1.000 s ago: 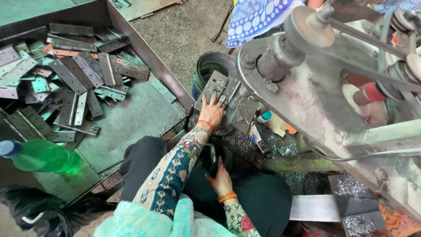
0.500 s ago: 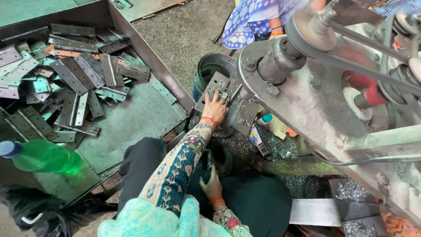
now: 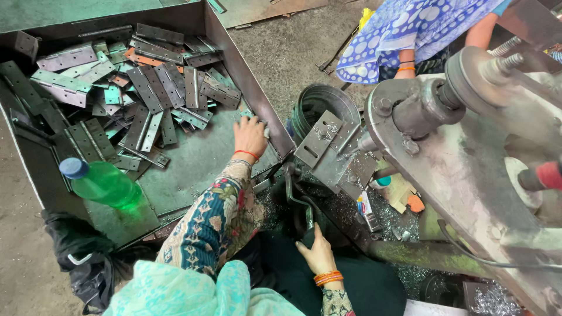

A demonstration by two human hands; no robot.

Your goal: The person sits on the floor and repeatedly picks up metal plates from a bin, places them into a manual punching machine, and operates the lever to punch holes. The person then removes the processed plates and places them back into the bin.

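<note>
Large grey drilling machine is the landmark. Left of it, one metal tray holds a heap of hinge plates, too many to count. One green bottle, blue-capped, lies at the tray's near edge. Left hand rests loosely curled, apparently on a small pale piece, on the tray rim nearest the machine. Right hand grips one dark lever below the machine.

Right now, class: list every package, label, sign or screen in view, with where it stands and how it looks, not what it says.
Green plastic bottle, blue cap, lying in the metal tray's near corner.
Small printed tube, white, blue and red, lying among shavings under the machine.
No signs or screens.
</note>
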